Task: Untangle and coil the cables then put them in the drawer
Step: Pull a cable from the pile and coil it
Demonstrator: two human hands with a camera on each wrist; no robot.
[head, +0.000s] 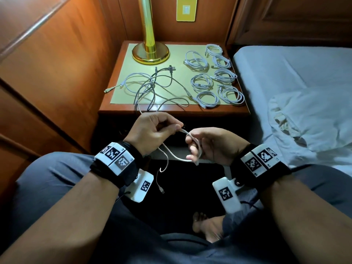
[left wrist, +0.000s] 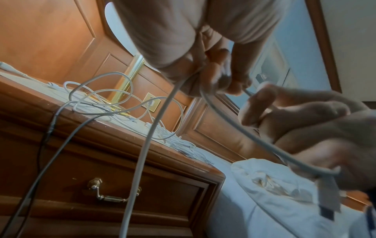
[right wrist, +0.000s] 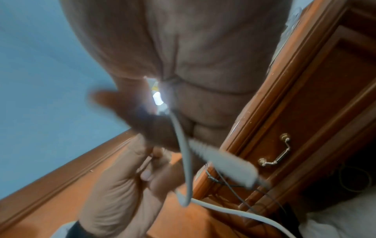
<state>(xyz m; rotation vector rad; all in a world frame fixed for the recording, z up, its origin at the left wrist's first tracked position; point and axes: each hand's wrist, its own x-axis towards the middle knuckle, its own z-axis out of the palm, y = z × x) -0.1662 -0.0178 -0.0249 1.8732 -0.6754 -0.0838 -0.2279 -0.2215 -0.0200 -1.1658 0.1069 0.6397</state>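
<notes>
A white cable (head: 172, 152) runs between my two hands above my lap. My left hand (head: 154, 130) pinches it near its fingertips, and my right hand (head: 202, 145) has a loop of it round its curled fingers. The same white cable (left wrist: 234, 128) shows in the left wrist view, its plug end near my right hand (left wrist: 305, 132). A tangle of loose cables (head: 150, 86) lies on the nightstand top (head: 171, 108), trailing over the front edge. Several coiled white cables (head: 215, 77) lie on its right half. The drawer (left wrist: 122, 185) below is closed, with a brass handle (left wrist: 109, 194).
A brass lamp base (head: 150, 52) stands at the back of the nightstand. A bed with a grey sheet (head: 295, 77) and a crumpled white cloth (head: 312, 122) is on the right. Wood panelling (head: 57, 73) closes the left side. My knees frame the dark gap below.
</notes>
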